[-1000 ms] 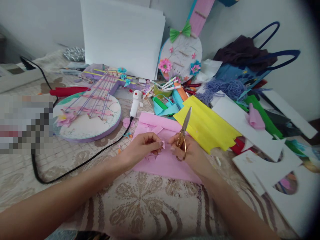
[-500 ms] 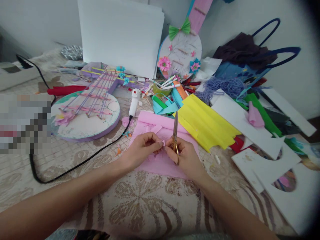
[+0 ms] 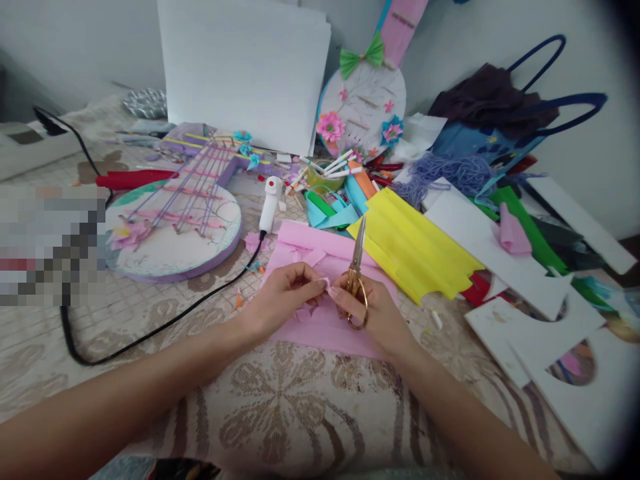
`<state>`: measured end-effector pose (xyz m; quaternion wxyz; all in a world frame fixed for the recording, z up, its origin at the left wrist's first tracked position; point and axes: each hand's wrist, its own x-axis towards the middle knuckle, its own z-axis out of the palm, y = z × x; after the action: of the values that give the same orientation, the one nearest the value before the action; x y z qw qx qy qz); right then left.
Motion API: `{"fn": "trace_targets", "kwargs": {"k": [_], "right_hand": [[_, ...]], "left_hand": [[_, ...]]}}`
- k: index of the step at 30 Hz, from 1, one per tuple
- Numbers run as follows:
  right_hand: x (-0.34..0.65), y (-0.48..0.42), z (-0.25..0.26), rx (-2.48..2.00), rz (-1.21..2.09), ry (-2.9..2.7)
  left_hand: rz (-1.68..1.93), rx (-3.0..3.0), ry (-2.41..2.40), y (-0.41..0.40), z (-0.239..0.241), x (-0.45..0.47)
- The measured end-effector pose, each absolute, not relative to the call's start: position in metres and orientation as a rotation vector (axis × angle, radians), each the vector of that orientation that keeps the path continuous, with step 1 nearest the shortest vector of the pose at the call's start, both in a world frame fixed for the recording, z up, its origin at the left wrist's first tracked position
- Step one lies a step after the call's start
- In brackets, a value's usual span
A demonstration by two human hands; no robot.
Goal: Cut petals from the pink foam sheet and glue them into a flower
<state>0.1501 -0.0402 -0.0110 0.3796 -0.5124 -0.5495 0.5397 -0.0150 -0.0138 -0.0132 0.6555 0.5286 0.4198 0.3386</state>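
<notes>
Between thumb and fingers my left hand [image 3: 295, 293] pinches a small pink paper piece [image 3: 325, 283]. The fingertips of my right hand [image 3: 373, 307] meet it from the other side, closed. Gold-handled scissors [image 3: 357, 267] hang in my right hand, blades pointing away from me and a handle loop over the fingers. Both hands are above a pink crepe paper sheet [image 3: 340, 337], partly rolled at its far edge, with cut pink scraps lying on it. Whether the right fingertips also grip the pink piece is hard to make out.
A white glue gun [image 3: 271, 203] with a black cord lies beyond my left hand. To the left rests a decorated paper lute [image 3: 175, 227]. Yellow crepe paper [image 3: 410, 243], white cut boards [image 3: 530, 333] and purple yarn [image 3: 447, 175] crowd the right. Another decorated instrument [image 3: 367, 100] leans behind.
My right hand has turned a little, so the scissors tilt to the right and their handle loop shows more fully. The left hand keeps its pinch in nearly the same place.
</notes>
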Motion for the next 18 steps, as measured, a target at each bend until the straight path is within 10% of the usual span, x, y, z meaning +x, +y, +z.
{"fn": "trace_targets", "kwargs": {"k": [18], "right_hand": [[0.1499,-0.041,-0.009,-1.346,1.333,-1.389]], "left_hand": [[0.712,1.234,0.907,-0.0144,-0.0118,-0.0151]]}}
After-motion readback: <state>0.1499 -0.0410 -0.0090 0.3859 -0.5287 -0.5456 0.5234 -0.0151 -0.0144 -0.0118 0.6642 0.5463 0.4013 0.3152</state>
